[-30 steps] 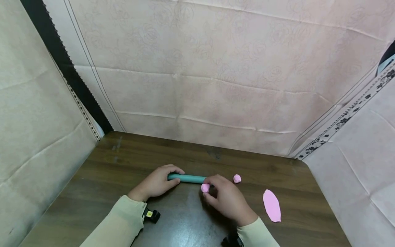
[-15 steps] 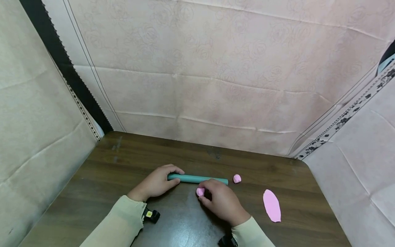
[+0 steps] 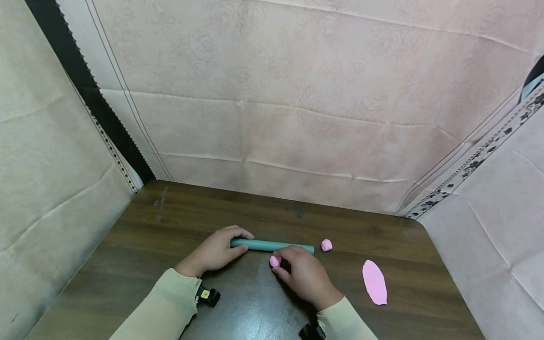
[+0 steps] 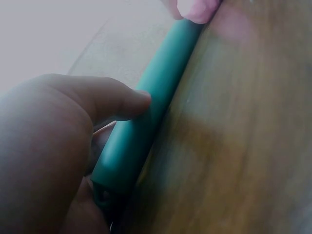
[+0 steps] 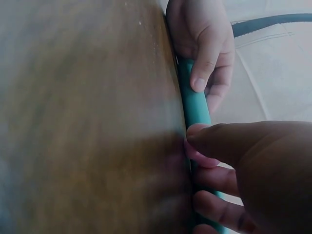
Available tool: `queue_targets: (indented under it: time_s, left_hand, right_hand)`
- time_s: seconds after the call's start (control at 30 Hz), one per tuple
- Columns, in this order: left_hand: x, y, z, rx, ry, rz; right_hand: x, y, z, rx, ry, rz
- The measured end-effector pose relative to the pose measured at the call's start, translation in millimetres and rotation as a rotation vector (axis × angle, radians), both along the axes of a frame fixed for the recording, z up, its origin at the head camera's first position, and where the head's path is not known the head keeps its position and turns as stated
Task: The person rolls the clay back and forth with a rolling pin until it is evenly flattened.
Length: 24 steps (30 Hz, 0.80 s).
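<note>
A green rod (image 3: 267, 245), smooth and round, lies across the tabletop. My left hand (image 3: 218, 250) grips its left end, thumb on the near side and fingers over the far side; the left wrist view shows the thumb pressed along the green rod (image 4: 141, 126). My right hand (image 3: 307, 274) pinches a small pink lump of clay (image 3: 275, 261) between thumb and fingers, just in front of the rod. In the right wrist view the pink lump (image 5: 202, 158) is partly hidden by the thumb.
A second small pink lump (image 3: 326, 245) sits beyond the rod's right end. Farther right lies a flat pink oval piece (image 3: 375, 282). Pale patterned cloth (image 3: 276, 118) hangs behind the wooden table (image 3: 204, 203) and along both sides.
My right hand has shifted slightly left and toward me with the pink lump, uncovering the rod's right end. The left hand and the rod have stayed still.
</note>
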State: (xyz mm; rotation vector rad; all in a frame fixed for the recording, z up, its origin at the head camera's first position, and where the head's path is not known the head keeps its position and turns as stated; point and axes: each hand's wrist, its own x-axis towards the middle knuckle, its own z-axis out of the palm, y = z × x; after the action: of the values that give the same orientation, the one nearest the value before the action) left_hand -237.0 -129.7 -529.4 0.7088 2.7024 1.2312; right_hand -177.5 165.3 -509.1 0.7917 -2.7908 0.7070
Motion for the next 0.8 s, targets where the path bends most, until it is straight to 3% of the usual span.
queue_targets:
  time_s: [0.3,0.63,0.8]
  left_hand:
    - [1.0,-0.2,1.7,-0.003,-0.007,0.006]
    - [0.2,0.7,2.2,-0.01,0.006,0.0]
    - [1.1,3.4,4.0,-0.037,0.039,-0.021]
  right_hand:
    - [-2.4,4,-3.3,-0.019,-0.019,0.014]
    - [-6.3,15,-0.8,-0.093,-0.134,0.002]
    - [-11.3,27,4.0,-0.123,-0.11,-0.017]
